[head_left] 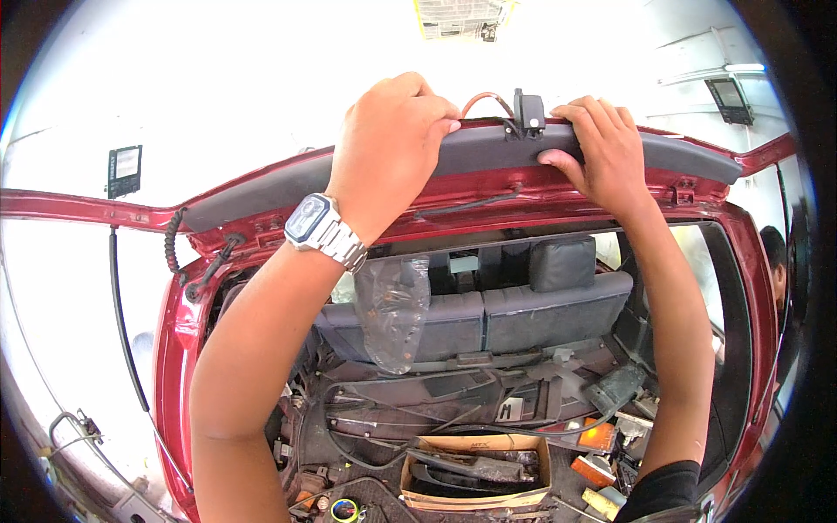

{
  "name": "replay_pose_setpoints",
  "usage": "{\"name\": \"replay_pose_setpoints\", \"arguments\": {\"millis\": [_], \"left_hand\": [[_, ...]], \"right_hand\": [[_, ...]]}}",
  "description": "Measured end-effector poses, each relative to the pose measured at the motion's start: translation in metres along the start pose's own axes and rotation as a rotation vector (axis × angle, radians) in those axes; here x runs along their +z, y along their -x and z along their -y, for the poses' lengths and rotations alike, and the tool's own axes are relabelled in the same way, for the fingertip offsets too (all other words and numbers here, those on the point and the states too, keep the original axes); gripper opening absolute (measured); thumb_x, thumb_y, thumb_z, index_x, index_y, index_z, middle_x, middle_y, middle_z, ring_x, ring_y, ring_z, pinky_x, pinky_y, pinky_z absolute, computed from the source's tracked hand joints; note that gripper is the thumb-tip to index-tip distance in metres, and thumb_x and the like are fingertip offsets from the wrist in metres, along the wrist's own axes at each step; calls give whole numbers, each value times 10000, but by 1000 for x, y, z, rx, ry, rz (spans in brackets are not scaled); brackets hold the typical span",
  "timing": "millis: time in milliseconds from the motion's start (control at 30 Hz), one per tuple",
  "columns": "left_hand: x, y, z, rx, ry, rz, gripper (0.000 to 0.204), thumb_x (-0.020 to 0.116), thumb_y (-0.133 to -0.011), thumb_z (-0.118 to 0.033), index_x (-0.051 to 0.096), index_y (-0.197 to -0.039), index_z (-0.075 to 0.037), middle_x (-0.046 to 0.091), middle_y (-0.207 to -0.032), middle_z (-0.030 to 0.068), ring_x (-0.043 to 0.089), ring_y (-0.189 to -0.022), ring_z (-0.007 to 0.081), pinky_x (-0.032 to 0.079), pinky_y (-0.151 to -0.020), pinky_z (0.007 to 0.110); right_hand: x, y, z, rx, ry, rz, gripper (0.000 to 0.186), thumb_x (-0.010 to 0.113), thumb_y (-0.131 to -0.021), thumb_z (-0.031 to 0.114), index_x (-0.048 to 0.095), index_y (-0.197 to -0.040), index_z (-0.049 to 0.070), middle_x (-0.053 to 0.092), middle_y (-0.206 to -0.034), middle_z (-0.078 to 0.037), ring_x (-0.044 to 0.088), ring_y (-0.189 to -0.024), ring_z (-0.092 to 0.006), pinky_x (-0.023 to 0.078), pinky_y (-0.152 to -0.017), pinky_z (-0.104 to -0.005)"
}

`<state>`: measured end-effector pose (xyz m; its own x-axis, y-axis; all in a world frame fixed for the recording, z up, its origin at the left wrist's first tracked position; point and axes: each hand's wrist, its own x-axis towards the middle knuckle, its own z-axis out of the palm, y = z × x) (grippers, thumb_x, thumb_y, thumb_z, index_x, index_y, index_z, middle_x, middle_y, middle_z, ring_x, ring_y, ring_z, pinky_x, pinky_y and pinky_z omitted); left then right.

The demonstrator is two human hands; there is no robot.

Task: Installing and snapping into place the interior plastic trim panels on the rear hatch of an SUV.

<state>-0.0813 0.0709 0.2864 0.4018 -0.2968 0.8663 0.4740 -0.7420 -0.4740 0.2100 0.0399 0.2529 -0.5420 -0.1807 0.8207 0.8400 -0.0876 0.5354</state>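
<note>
My left hand [392,148], wearing a steel watch [316,225], is closed in a pinch at the upper edge of a dark grey trim panel [484,155] on a raised red tailgate [458,193]. What sits between its fingertips is too small to make out. Just beside them, a reddish-brown hose or wire [486,96] loops toward a small black housing [529,113] standing on the panel's edge. To the right of the housing, my right hand [603,152] grips the panel, its fingers over the top edge and thumb against the inner face.
Below lies a cluttered cargo area with a cardboard box [540,466] of black parts, orange lamps [597,436], loose cables and a tape roll [345,510]. Behind are grey rear seats [558,314] and a clear plastic bag [392,314]. A black gas strut [124,322] stands at left.
</note>
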Motion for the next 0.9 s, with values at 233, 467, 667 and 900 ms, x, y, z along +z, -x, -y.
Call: {"name": "replay_pose_setpoints", "arguments": {"millis": [233, 467, 667, 900], "left_hand": [[2, 4, -10, -3, -97, -22, 97, 724, -898, -71, 766, -974, -28, 694, -844, 118, 683, -739, 297, 542, -680, 387], [12, 11, -29, 58, -318, 20, 113, 683, -885, -53, 736, -985, -50, 684, -955, 91, 681, -852, 304, 567, -756, 438], [16, 19, -34, 2, -220, -14, 224, 753, -861, -112, 679, -1063, -49, 689, -988, 101, 679, -908, 310, 558, -804, 429], [19, 29, -25, 13, -133, -78, 285, 806, -817, -100, 694, -1074, -50, 714, -1047, 103, 681, -952, 306, 551, -806, 421]], "right_hand": [[0, 0, 2, 22, -26, 26, 546, 718, -860, 538, 628, -1155, 87, 613, -1058, -71, 605, -988, -284, 472, -850, -406], [0, 2, 2, 28, -6, 2, 552, 724, -850, 545, 628, -1157, 96, 614, -1060, -67, 608, -997, -278, 470, -853, -408], [4, 1, 5, 51, 18, 20, 565, 724, -846, 558, 626, -1170, 105, 616, -1063, -60, 613, -1011, -271, 462, -857, -406], [2, 2, 6, 62, 34, 8, 574, 725, -838, 572, 647, -1157, 101, 622, -1050, -48, 612, -982, -253, 456, -840, -396]]}}
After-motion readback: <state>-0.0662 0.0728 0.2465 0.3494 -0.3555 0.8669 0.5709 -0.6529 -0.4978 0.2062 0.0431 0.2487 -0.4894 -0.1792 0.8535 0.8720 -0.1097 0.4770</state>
